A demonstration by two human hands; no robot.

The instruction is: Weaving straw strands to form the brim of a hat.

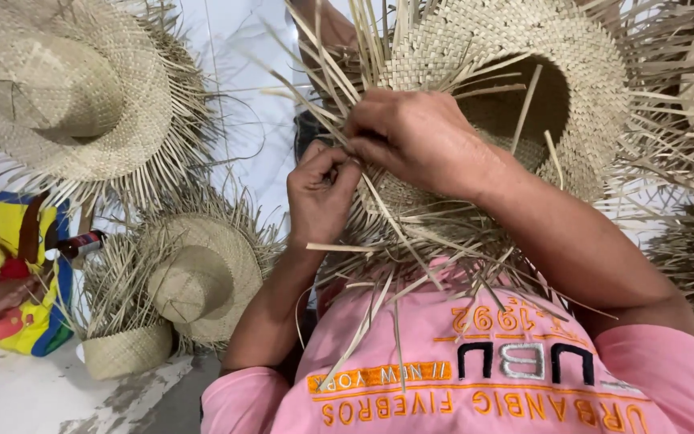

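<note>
Both hands, left (pixel 320 197) and right (pixel 415 138), pinch stiff straw strands on a coarse woven hat (pixel 524 64).

Bright, even daylight with soft shadows, glare on the pale floor (pixel 242 120), and wide-angle stretching toward the edges.

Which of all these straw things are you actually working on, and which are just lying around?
In hand:
unfinished straw hat
its loose brim strands
left hand, right hand, both pinching strands

Lying about:
large fringed hat
smaller fringed hat
colourful bag
</note>
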